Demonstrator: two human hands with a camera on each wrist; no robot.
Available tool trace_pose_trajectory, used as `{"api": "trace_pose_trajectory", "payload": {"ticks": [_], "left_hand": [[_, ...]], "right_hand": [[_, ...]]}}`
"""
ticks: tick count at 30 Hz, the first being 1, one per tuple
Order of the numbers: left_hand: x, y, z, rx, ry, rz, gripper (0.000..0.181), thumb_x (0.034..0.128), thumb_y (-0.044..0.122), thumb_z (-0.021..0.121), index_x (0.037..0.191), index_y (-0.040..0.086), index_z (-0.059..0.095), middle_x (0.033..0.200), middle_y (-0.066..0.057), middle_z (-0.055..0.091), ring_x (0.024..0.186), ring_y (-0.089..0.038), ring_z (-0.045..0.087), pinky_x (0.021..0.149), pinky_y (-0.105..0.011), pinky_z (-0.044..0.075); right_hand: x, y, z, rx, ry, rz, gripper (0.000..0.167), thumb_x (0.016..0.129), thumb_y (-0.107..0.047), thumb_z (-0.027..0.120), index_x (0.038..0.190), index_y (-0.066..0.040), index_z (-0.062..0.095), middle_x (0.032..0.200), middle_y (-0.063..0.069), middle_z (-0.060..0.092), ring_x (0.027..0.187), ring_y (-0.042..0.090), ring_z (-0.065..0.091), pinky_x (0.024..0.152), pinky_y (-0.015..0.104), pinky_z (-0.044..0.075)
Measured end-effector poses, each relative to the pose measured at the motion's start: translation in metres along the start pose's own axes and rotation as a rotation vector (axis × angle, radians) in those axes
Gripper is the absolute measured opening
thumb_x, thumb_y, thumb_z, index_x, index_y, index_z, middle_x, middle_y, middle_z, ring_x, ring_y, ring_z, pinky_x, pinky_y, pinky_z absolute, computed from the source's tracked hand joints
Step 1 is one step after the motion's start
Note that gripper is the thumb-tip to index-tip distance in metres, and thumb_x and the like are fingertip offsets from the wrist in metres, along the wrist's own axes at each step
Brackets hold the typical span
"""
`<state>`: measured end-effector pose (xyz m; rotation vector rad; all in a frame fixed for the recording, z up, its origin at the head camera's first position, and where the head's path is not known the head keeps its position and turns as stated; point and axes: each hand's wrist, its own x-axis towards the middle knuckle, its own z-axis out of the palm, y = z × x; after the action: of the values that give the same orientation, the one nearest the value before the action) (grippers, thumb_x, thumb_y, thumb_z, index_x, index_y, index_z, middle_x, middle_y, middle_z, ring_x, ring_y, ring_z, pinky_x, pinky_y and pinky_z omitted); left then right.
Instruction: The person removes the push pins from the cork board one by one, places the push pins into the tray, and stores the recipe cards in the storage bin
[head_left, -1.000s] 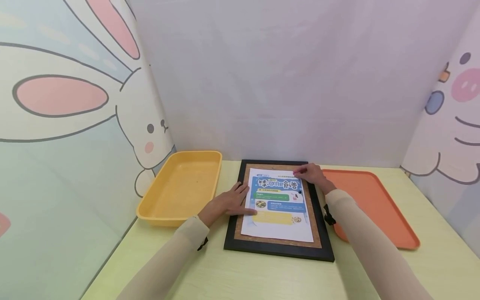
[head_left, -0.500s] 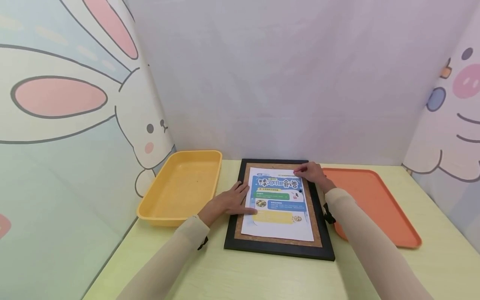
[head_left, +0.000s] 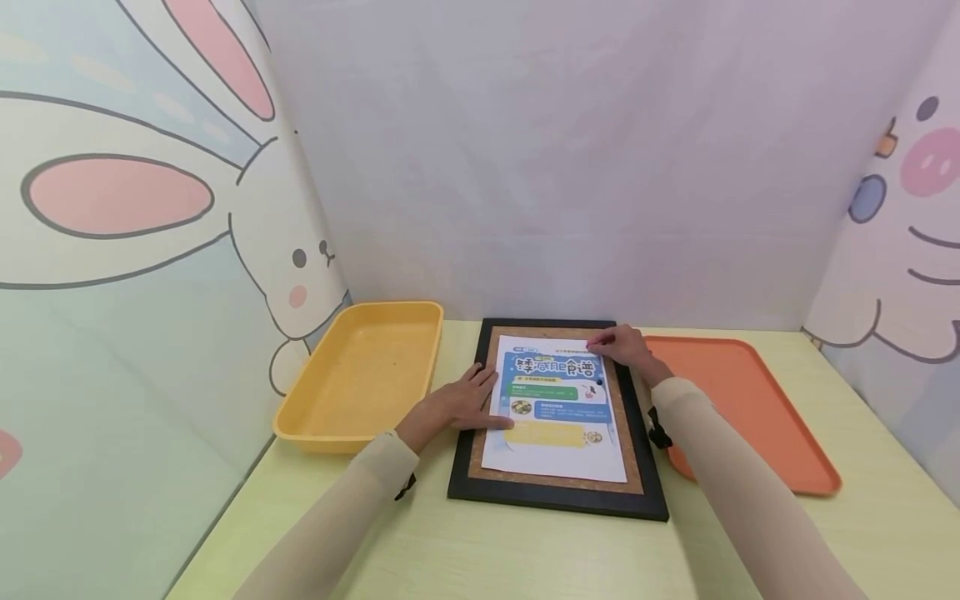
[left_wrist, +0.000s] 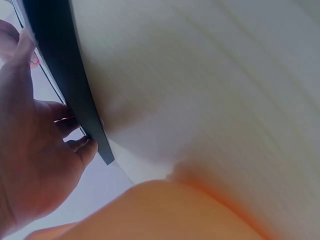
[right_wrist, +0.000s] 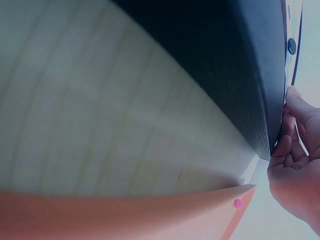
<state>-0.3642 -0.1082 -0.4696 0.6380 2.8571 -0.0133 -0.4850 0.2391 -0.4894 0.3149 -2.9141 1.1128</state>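
Observation:
A printed sheet of paper (head_left: pixel 555 465) with blue, green and yellow blocks lies on a cork board (head_left: pixel 633 467) with a black frame (head_left: pixel 555 500). My left hand (head_left: pixel 457 402) rests with spread fingers across the frame's left side, its thumb on the sheet. In the left wrist view, that hand (left_wrist: pixel 40 145) has its fingers over the frame's edge. At the sheet's top right corner my right hand (head_left: pixel 626 346) pinches a small pink push pin (head_left: pixel 590 345), mostly hidden by the fingertips. Below it a black round pin (head_left: pixel 599 382) sits on the sheet.
Left of the board stands a yellow tray (head_left: pixel 360 367). To the right an orange tray (head_left: pixel 738 400) lies partly under the right forearm. A pink pin (right_wrist: pixel 237 203) shows on that tray in the right wrist view. A pale wall (head_left: pixel 562 167) rises behind the table.

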Motion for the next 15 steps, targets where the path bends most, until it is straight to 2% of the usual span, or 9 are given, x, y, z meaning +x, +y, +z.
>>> {"api": "trace_pose_trajectory", "payload": {"ticks": [11,15], "left_hand": [[-0.0026,0.0,-0.0007,0.004,-0.007,-0.001,0.113,0.0871,0.087,0.047,0.168,0.014,0.016,0.175,-0.005,0.011,0.161,-0.028,0.008,0.123,-0.049,0.028],[-0.0033,0.0005,-0.0025,0.003,-0.008,0.013,0.113,0.0878,0.087,0.046,0.168,0.012,0.016,0.175,-0.006,0.012,0.161,-0.028,0.008,0.124,-0.047,0.028]], "right_hand": [[0.001,0.003,0.0015,-0.003,0.002,-0.006,0.023,0.098,-0.022,0.075,0.113,-0.004,0.079,0.116,0.017,0.074,0.101,0.03,0.062,0.089,0.039,0.052],[0.0,0.0024,-0.0009,-0.002,-0.008,-0.012,0.024,0.098,-0.023,0.075,0.113,-0.005,0.079,0.116,0.018,0.074,0.1,0.031,0.062,0.088,0.04,0.052]]}}
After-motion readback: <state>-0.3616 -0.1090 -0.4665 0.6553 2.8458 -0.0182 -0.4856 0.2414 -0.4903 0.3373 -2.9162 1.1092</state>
